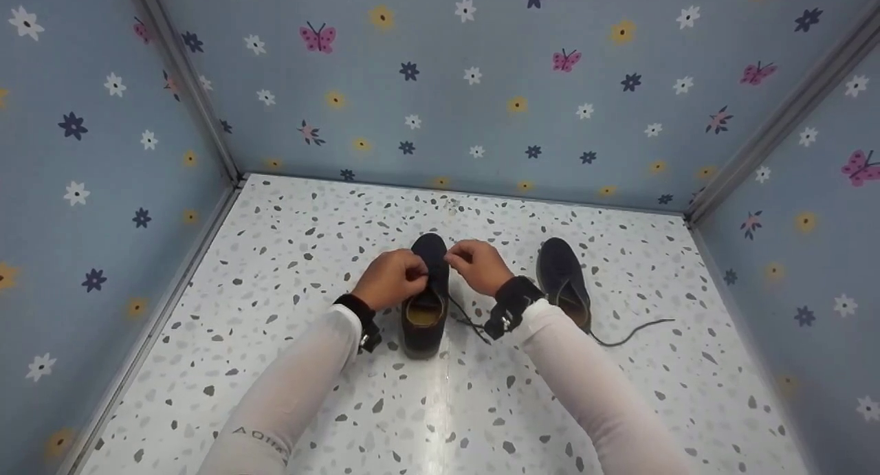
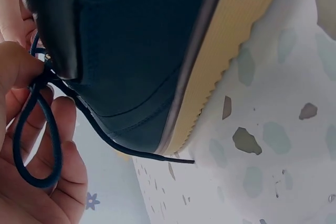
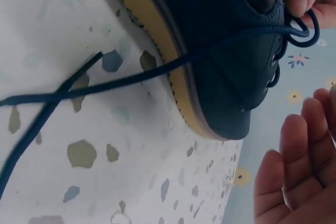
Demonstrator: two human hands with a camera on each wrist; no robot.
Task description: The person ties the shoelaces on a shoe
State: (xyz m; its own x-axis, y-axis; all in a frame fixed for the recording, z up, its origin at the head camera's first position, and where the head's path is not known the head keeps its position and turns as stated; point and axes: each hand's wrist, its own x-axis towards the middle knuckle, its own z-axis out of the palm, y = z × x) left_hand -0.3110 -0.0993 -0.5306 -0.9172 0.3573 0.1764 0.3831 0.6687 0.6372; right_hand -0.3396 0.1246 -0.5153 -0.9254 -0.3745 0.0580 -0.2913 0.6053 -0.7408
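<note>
A dark blue lace-up shoe (image 1: 423, 339) with a tan ridged sole (image 2: 210, 72) stands on the floor, toe away from me. My left hand (image 1: 390, 280) is over its laces. In the left wrist view its thumb and fingers pinch the shoelace (image 2: 19, 140) by the knot, and a loop hangs down. Right of the toe is my right hand (image 1: 485, 267). Its fingers (image 3: 295, 145) appear loosely bent in the right wrist view, with no lace seen between them; the thumb is hard to make out. One long lace end (image 3: 131, 76) runs over the shoe's side to the floor.
The matching shoe (image 1: 560, 265) stands to the right, its lace (image 1: 636, 329) trailing on the speckled floor (image 1: 330, 420). Blue panels (image 1: 440, 104) with flowers and butterflies border the floor at the back, left and right.
</note>
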